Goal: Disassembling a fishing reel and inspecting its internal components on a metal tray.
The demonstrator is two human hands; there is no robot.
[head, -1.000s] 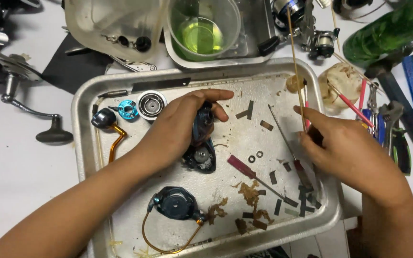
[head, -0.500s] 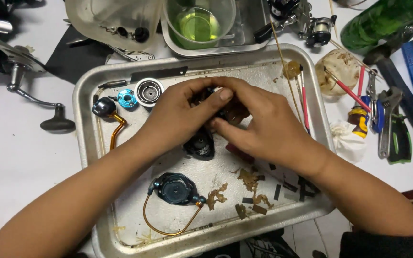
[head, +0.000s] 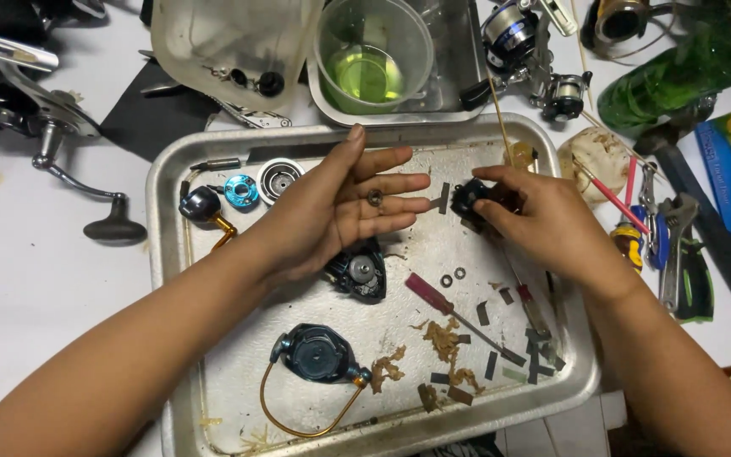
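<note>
My left hand (head: 344, 207) lies flat and open over the metal tray (head: 171, 254), fingers stretched out, with a small metal ring part (head: 375, 198) resting on the fingers. My right hand (head: 543, 224) pinches a small black reel part (head: 467, 196) at the tray's upper right. Below my left hand lies a dark reel body (head: 361, 271). A dark blue reel rotor with an orange bail wire (head: 315, 355) sits in the lower middle of the tray. A red-handled screwdriver (head: 450, 309) lies between the hands, beside two small washers (head: 453, 277).
The tray also holds a blue ring (head: 241, 191), a silver spool piece (head: 279, 178), brown grease scraps and dark strips (head: 501, 355). Behind stand a cup of green liquid (head: 370, 59) and a clear plastic tub (head: 230, 42). Tools (head: 666, 237) lie right, a reel handle (head: 69, 161) left.
My hands, together over the reel body half a second ago, have parted. The left has opened flat with a small ring on its fingers; the right has drawn away rightward with the black part.
</note>
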